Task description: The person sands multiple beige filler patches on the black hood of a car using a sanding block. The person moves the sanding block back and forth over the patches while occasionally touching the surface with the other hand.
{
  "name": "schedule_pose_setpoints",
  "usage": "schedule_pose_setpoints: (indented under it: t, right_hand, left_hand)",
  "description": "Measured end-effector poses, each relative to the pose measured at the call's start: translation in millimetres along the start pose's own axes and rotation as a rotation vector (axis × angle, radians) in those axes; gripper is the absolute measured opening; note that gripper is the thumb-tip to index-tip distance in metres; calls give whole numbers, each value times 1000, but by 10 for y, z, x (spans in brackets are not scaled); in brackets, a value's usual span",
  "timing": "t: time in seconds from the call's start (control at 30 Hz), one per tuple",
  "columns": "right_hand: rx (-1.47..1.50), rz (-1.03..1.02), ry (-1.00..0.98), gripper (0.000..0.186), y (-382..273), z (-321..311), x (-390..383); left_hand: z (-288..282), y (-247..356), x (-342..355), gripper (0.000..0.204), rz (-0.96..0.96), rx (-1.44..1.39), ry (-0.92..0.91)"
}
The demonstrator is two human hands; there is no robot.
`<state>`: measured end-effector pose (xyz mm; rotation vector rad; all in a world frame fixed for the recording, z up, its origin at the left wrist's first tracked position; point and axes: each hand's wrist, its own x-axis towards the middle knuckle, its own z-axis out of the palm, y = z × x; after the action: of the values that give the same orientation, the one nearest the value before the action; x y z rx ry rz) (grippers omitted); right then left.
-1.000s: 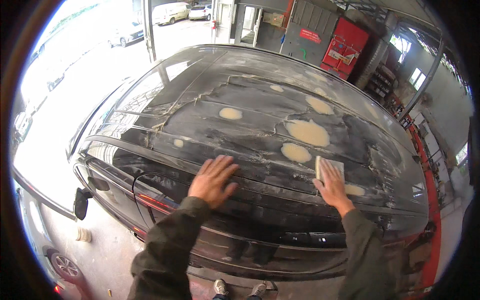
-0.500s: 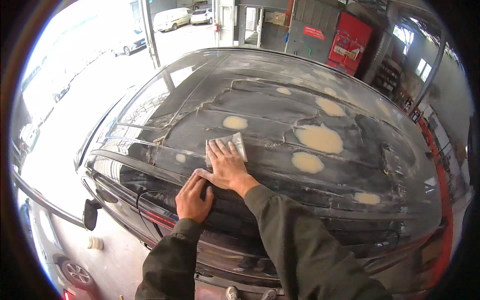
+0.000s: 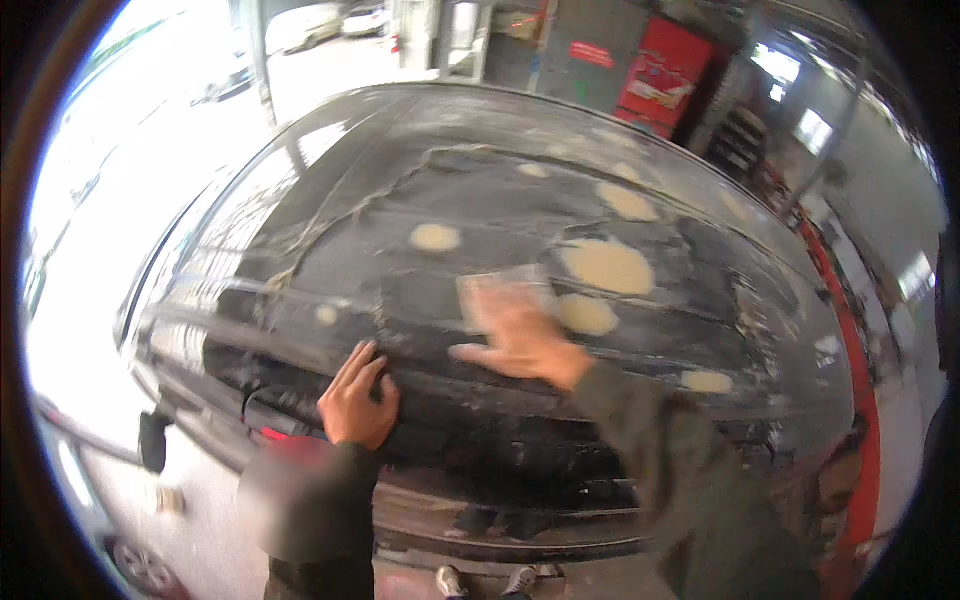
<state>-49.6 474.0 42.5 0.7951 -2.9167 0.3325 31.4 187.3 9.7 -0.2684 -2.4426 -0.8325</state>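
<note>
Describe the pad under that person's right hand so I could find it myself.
Start at the dark car roof, dotted with pale filler patches. Follow the right hand stretched across its middle; under the fingers lies a flat, pale rectangular sanding pad. Unlike the round, cream patches beside it, it is straight-edged, greyish and blurred by motion.

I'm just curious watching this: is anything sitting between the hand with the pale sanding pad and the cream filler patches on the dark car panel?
Nothing visible. The right hand presses the blurred sanding pad flat on the car panel, beside the large filler patch. The left hand rests lower down.
</note>
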Motion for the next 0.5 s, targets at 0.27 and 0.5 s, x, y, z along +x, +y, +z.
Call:
schedule_pose_setpoints:
  t: [0.27, 0.5]
  right_hand:
    - [147, -170, 20, 101, -1065, 830, 1444]
    - [96, -164, 111, 90, 283, 186, -332]
  left_hand:
    - [0, -367, -36, 26, -15, 22, 0]
    - [-74, -104, 81, 26, -114, 65, -116]
